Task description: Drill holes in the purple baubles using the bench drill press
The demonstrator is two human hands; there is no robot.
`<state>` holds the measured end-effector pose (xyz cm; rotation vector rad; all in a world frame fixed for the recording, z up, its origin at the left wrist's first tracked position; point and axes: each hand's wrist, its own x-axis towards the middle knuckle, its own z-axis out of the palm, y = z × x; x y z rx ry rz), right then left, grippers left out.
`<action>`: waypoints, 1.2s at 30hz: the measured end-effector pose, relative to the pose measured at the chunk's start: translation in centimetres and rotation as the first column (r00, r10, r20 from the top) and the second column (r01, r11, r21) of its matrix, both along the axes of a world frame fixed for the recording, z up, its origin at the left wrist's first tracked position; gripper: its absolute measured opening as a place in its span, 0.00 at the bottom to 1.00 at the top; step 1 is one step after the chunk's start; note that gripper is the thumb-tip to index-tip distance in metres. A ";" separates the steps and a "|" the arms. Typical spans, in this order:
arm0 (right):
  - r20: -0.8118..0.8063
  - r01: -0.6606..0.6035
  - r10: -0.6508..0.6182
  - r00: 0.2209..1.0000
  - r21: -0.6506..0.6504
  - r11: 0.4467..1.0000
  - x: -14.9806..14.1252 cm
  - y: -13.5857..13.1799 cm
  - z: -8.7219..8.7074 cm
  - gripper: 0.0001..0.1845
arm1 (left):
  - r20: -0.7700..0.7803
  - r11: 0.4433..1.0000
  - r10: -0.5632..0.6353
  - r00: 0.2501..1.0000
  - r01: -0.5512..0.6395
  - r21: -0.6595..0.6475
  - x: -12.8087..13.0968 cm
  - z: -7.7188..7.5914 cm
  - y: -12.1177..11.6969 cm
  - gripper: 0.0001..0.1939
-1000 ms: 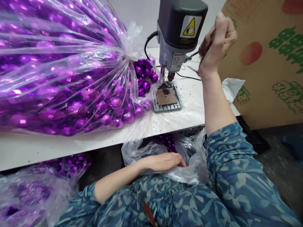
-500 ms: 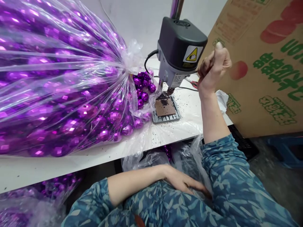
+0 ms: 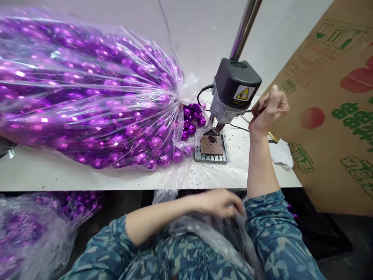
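Sack (image 3: 87, 97), bulging clear plastic, faceted glossy purple balls (image 3: 116, 142) inside: left of the drill.
Bench drill (image 3: 239, 85): boxy dark casing, grey metal lower body, upright.
Crumpled translucent film (image 3: 201, 229): below the drill.
Left hand (image 3: 223, 204): over that film, blurred, fingers half-curled; cannot tell whether anything is held.
Right hand (image 3: 269, 109): beside the drill, fingers closed around its thin lever (image 3: 247, 111).
Flat brown board (image 3: 212, 145), dark-crumbed: beneath the drill.

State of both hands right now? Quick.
Left hand: blurred, over the clear plastic at the lap; open or closed, can't tell.
Right hand: closed, holding the drill lever.
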<state>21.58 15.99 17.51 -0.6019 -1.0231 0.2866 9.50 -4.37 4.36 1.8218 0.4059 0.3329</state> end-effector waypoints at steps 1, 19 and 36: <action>-0.006 -0.015 0.015 1.000 0.002 1.000 0.0 -0.2 0.1 0.31 | -0.034 0.963 0.262 0.964 -0.259 0.072 -1.7 1.2 2.4 0.11; -0.018 -0.133 0.134 0.991 0.051 0.990 -0.2 -1.6 -0.1 0.30 | -0.390 0.468 0.833 0.392 -0.124 0.875 -7.7 0.5 21.4 0.20; 0.005 -0.050 0.050 0.999 0.003 0.999 -0.5 -1.8 -0.2 0.33 | 0.272 0.546 0.830 0.486 -0.808 -0.221 -7.6 0.2 13.9 0.30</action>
